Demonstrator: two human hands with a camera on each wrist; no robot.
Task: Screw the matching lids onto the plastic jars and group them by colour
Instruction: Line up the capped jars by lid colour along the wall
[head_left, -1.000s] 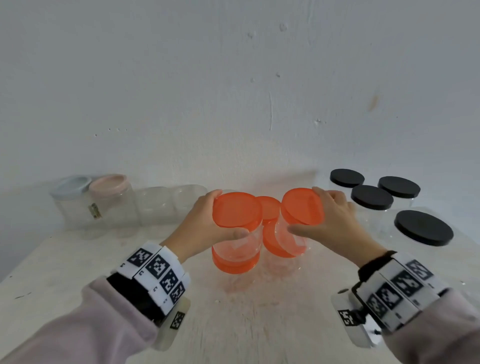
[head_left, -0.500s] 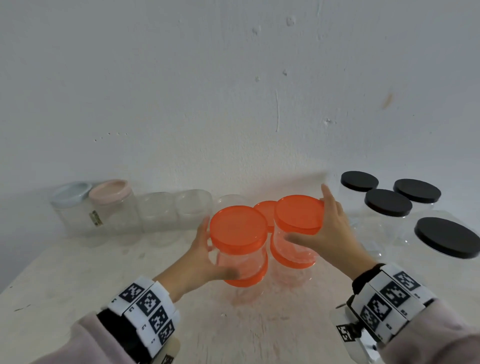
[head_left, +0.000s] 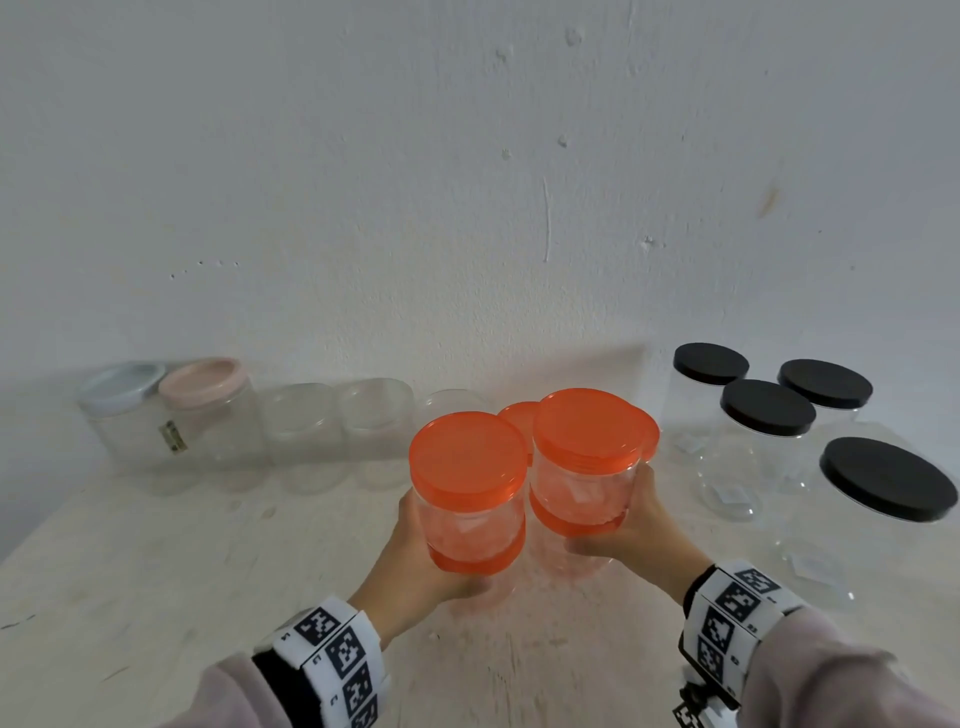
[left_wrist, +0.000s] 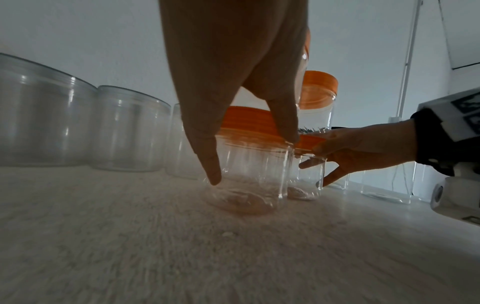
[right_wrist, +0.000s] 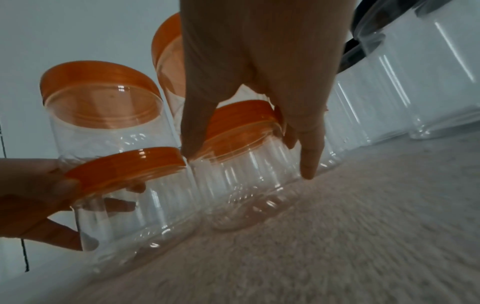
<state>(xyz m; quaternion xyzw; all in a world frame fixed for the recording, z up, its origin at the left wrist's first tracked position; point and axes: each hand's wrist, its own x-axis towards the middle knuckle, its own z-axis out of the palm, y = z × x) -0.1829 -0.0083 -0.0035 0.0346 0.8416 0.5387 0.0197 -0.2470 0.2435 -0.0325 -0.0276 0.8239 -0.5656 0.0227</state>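
Orange-lidded jars (head_left: 470, 499), clear ribbed plastic cylinders, stand stacked at frame centre on the rough table (head_left: 156, 571); left hand (head_left: 415, 561) and right hand (head_left: 639, 525) each wrap one lower jar.

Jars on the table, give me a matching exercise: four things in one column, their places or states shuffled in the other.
1. black-lidded jars
2. pink-lidded jar
3. lidless jars
4. left hand

A. back left, beside the blue-lidded jar
B. grips stacked orange-lidded jars
C. right side
D. back row, between pink and orange lids

Pairs: 1-C, 2-A, 3-D, 4-B
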